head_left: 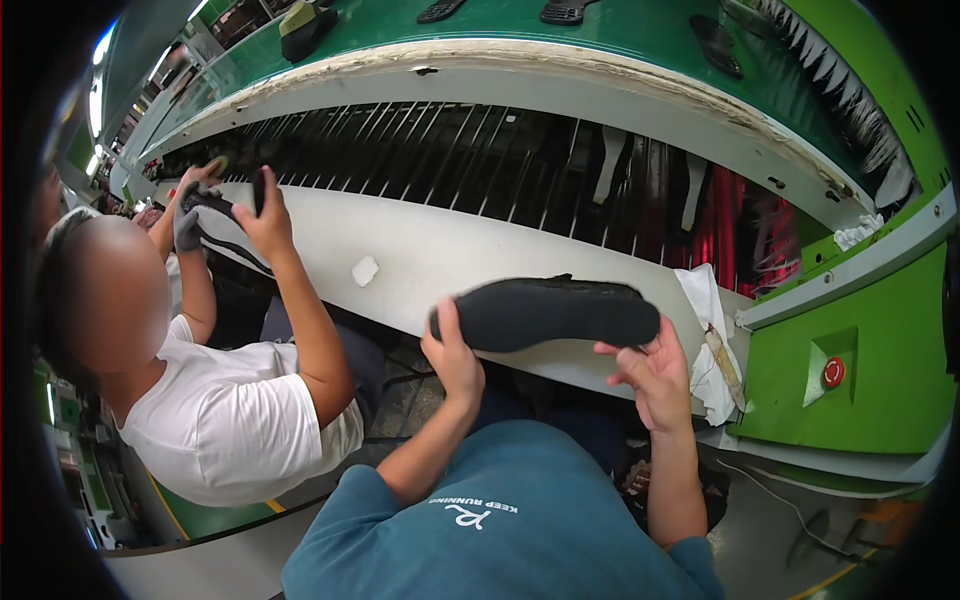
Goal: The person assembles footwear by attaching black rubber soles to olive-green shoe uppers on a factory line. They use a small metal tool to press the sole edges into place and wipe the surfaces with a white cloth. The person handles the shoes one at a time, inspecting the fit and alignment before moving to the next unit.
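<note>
In front of my chest a long black shoe sole is held level above the white ledge, its broad side turned towards me. Its left end is gripped by my left hand, thumb on the near face. At the other end my right hand pinches the sole, with some fingers curled below it. What lies behind the sole is hidden. Past the right end, a white cloth hangs over the ledge near my right hand, with a worn stick-like tool lying on it.
A roller conveyor runs beyond the white ledge, carrying pale strips under a red glow at right. A small white scrap lies on the ledge. At left, a co-worker handles shoe parts. A red button sits on the green machine panel.
</note>
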`<act>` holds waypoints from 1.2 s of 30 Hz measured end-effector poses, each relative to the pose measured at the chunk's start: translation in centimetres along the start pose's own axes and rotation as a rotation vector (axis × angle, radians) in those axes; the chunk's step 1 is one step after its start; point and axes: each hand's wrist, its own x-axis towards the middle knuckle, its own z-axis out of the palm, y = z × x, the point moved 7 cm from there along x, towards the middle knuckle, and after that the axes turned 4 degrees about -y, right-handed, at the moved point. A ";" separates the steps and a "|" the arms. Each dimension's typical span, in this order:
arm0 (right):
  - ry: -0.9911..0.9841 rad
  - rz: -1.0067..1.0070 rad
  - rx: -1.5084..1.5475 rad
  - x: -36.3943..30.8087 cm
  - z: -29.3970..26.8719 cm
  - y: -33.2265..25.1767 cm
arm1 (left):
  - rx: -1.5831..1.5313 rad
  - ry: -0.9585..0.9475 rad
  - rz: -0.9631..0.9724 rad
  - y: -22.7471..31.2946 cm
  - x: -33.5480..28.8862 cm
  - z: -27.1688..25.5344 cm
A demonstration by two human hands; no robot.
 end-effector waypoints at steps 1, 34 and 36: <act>0.060 -0.006 0.035 0.5 -0.2 0.2 | 0.091 0.038 0.029 -1.0 -2.2 -1.5; 0.136 -0.965 -0.951 -1.0 7.7 -11.7 | 0.312 -0.779 0.556 12.9 -1.5 19.3; 0.134 -0.866 -1.027 -1.1 7.7 -11.2 | 0.199 -0.835 0.408 12.3 -1.7 19.4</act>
